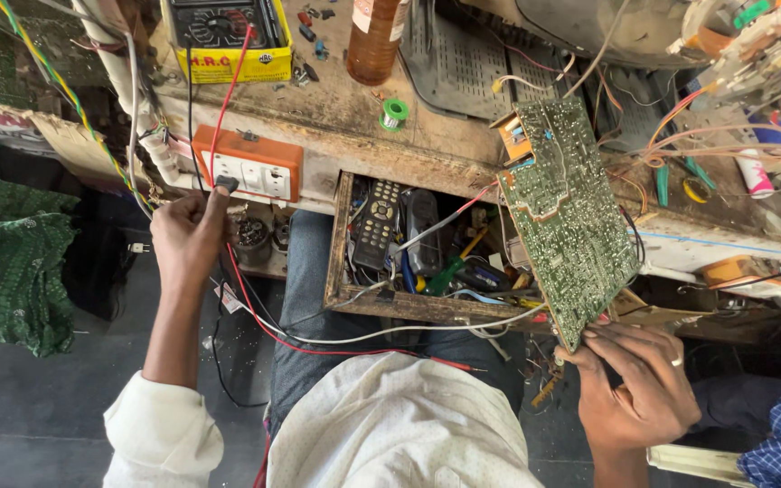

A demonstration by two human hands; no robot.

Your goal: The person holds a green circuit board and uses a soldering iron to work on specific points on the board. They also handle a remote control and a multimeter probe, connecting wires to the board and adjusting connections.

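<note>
My left hand [187,237] pinches a small black plug [226,184] at the bottom edge of an orange and white socket box [250,164] fixed to the bench front. A red wire [255,312] and a black wire run from there across my lap. My right hand [635,384] grips the near corner of a large green circuit board [562,217], which stands tilted over the bench edge, its solder side facing me. Wires trail from the board's far end.
An open wooden drawer [341,294] holds remote controls [377,224], tools and cables. On the bench sit a yellow multimeter [226,36], a brown bottle [374,41], a green solder spool [394,112] and tangled wiring [680,136]. Green cloth [6,253] hangs at left.
</note>
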